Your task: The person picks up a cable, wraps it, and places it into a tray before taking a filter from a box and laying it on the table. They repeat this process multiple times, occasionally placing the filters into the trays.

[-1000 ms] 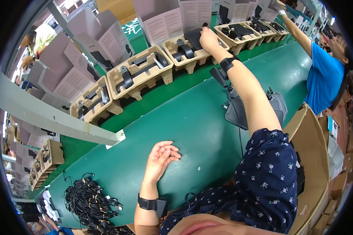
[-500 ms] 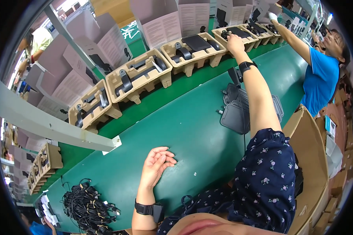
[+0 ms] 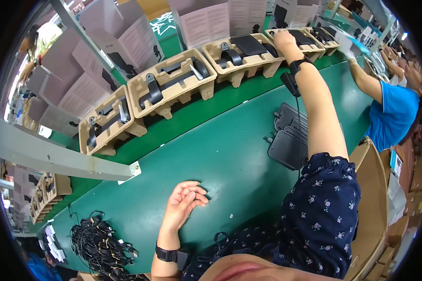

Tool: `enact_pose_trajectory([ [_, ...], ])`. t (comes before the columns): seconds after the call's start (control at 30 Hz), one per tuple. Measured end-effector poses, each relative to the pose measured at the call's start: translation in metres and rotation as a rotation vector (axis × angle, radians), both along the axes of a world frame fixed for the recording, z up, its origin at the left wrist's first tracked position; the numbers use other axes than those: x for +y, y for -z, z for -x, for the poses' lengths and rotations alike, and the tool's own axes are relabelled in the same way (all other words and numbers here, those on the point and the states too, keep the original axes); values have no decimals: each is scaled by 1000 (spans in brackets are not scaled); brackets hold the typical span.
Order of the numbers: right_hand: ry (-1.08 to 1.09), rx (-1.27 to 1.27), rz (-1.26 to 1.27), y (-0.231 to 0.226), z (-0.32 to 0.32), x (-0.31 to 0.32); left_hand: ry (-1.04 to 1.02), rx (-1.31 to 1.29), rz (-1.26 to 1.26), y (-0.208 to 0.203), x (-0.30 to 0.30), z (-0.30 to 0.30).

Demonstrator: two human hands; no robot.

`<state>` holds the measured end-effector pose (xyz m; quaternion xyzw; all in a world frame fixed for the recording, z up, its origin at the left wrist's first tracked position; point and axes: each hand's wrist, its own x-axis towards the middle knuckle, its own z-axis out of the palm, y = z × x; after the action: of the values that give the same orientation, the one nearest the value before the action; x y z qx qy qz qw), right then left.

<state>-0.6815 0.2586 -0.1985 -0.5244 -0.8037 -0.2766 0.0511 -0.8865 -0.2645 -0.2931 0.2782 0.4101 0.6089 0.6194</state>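
Observation:
My right hand (image 3: 286, 42) reaches far out to the left end of a moulded tan tray (image 3: 315, 50) at the back right. Its fingers are bent down into the tray, and what they grip, if anything, is hidden. A flat black panel (image 3: 301, 37) lies in that tray beside the hand. My left hand (image 3: 185, 201) rests on the green table (image 3: 211, 159), fingers loosely curled and apart, holding nothing. Dark grey ribbed plastic plates (image 3: 288, 143) lie under my right forearm, which partly hides them.
More tan trays (image 3: 173, 100) with black straps and parts line the back. A grey metal post (image 3: 56, 157) crosses at left. Bundled black cables (image 3: 101, 243) lie at front left. A cardboard box (image 3: 373, 187) and a co-worker in blue (image 3: 394, 110) are at right.
The view has shifted slightly. My right hand stays at the same tray, its fingers now lower at the tray's left end. The co-worker's hand now holds a white and blue item. My left hand is nearly unchanged.

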Motion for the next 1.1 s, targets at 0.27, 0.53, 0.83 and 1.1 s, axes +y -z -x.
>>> enact_pose_trajectory([
  [0.27,-171,160,175,-11,-26,9,-6,17,-41,9,-6,4],
  [0.53,-300,233,53,-20,-33,-40,58,-27,-139,21,-23,12],
  [0.83,-349,345,-453,-36,64,-150,24,-83,-163,20,-23,9],
  [1.1,-1598,433,244,-44,220,-450,-15,-74,-196,25,-20,4],
])
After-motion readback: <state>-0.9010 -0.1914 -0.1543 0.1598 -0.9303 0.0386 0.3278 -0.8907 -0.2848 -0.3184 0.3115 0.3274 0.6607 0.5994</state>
